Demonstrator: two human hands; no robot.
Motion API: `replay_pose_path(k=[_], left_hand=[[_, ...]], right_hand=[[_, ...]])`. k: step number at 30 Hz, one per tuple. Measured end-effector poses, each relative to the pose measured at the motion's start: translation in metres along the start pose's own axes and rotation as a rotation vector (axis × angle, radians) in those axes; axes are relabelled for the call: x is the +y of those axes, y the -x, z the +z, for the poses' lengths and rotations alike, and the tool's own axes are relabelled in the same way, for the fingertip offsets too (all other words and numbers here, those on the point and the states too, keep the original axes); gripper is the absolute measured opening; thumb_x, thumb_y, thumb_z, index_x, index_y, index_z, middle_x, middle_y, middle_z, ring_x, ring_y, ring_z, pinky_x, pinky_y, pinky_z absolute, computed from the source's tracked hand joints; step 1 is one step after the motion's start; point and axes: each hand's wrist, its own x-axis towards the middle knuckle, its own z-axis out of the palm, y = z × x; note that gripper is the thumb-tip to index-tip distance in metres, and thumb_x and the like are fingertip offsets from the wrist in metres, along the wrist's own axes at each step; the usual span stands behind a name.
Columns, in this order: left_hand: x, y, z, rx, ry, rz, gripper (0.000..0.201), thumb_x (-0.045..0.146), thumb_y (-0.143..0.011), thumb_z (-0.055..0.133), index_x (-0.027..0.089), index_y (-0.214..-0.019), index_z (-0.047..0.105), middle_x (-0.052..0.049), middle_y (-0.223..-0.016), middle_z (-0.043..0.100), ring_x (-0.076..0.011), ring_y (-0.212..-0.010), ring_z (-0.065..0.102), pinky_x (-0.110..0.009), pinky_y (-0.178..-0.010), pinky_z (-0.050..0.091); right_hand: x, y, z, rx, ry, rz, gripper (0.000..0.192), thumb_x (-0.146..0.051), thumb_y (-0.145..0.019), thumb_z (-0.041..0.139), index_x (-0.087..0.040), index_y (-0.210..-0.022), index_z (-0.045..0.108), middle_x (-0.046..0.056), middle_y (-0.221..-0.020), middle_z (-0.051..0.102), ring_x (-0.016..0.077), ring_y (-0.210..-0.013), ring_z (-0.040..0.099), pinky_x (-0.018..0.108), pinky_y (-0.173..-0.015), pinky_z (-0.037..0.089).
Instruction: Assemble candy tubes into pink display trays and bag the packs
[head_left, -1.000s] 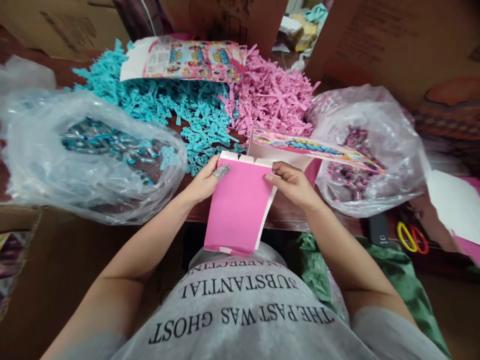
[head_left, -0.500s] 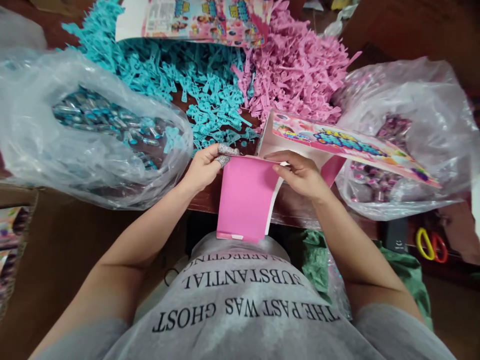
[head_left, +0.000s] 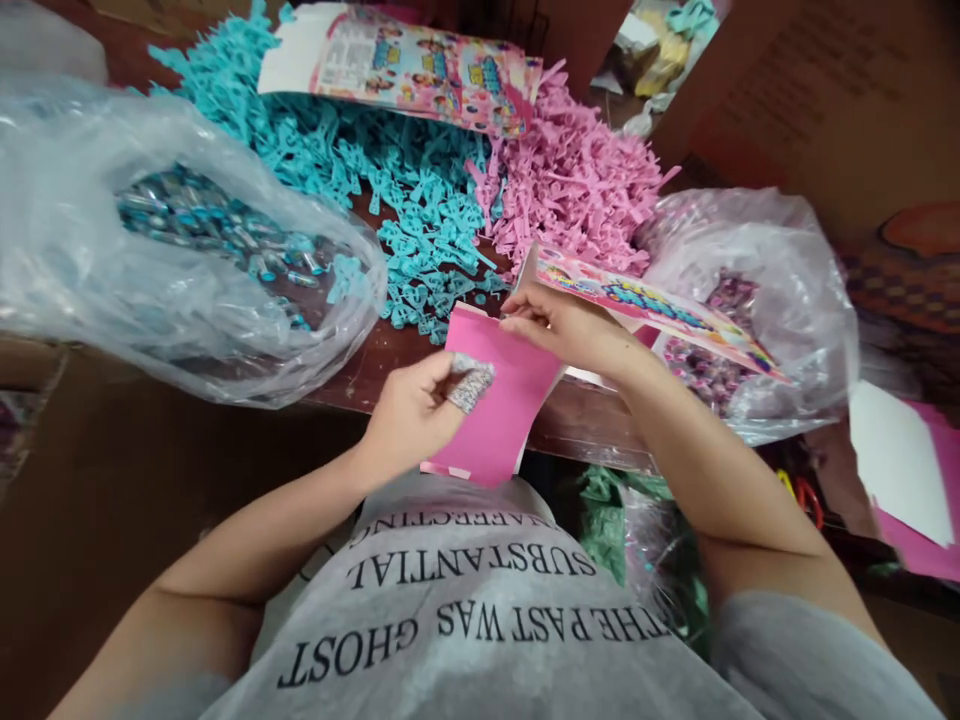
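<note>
A printed cardboard display box [head_left: 652, 303] with a pink panel [head_left: 499, 400] hangs over the table edge against my shirt. My left hand [head_left: 416, 410] is in front of the panel's left side, its thumb and forefinger wrapped in silvery tape and closed together. Nothing shows between those fingers. At the panel's top fold, my right hand [head_left: 566, 325] has its fingers curled on the box's edge, near the raised printed lid. Part of the box's white inside is hidden behind that hand.
Heaps of turquoise plastic pieces [head_left: 427, 225] and pink plastic pieces [head_left: 570, 180] lie behind, with flat printed cartons [head_left: 405, 65] on top. A clear bag [head_left: 67, 250] of blue-capped capsules stands left, another bag [head_left: 802, 250] right. Pink-and-white card [head_left: 900, 460] is at far right.
My left hand has left the panel's top edge and moved down in front of it. My right hand has shifted left along the fold. The view has turned somewhat rightward.
</note>
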Motion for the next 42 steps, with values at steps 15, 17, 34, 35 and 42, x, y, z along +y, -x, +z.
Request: replay_pose_path(k=[15, 17, 34, 35, 42], left_hand=[[0.014, -0.018, 0.0, 0.008, 0.562, -0.576, 0.03, 0.039, -0.089, 0.078, 0.011, -0.08, 0.074, -0.012, -0.076, 0.08, -0.0034, -0.036, 0.047, -0.017, -0.038, 0.024], [0.012, -0.017, 0.001, 0.017, 0.57, -0.567, 0.03, 0.039, -0.09, 0.077, 0.011, -0.077, 0.073, -0.011, -0.073, 0.079, -0.0033, -0.036, 0.046, -0.017, -0.039, 0.025], [0.01, -0.019, -0.005, 0.004, 0.509, -0.645, 0.037, 0.048, -0.086, 0.071, 0.016, -0.067, 0.068, -0.01, -0.069, 0.077, -0.0064, -0.041, 0.045, -0.021, -0.041, 0.024], [0.01, -0.019, -0.004, 0.008, 0.509, -0.645, 0.038, 0.05, -0.085, 0.072, 0.016, -0.067, 0.068, -0.009, -0.068, 0.076, -0.0065, -0.041, 0.045, -0.021, -0.041, 0.025], [0.007, -0.021, -0.004, 0.018, 0.542, -0.681, 0.049, 0.062, -0.085, 0.071, 0.017, -0.068, 0.064, -0.007, -0.057, 0.07, -0.0091, -0.041, 0.049, -0.022, -0.043, 0.032]], right_hand=[[-0.079, 0.004, -0.022, -0.164, 0.294, -0.233, 0.025, -0.035, -0.098, 0.06, -0.024, -0.112, 0.078, -0.003, -0.067, 0.067, 0.0126, -0.057, 0.051, 0.03, -0.061, 0.032], [-0.082, 0.005, -0.023, -0.172, 0.273, -0.247, 0.024, -0.033, -0.1, 0.057, -0.024, -0.109, 0.078, -0.003, -0.066, 0.066, 0.0123, -0.057, 0.05, 0.03, -0.061, 0.032], [-0.072, -0.003, -0.014, -0.276, -0.147, -0.039, 0.043, -0.062, -0.102, 0.058, -0.025, -0.08, 0.063, -0.002, -0.069, 0.057, 0.0143, -0.067, 0.052, 0.029, -0.061, 0.043], [-0.07, -0.003, -0.014, -0.312, -0.208, -0.016, 0.042, -0.062, -0.1, 0.06, -0.025, -0.083, 0.064, -0.002, -0.07, 0.059, 0.0141, -0.066, 0.053, 0.029, -0.06, 0.043], [-0.071, -0.008, -0.007, -0.363, -0.398, 0.123, 0.044, -0.069, -0.092, 0.071, -0.026, -0.089, 0.075, 0.001, -0.076, 0.07, 0.0156, -0.067, 0.063, 0.031, -0.059, 0.053]])
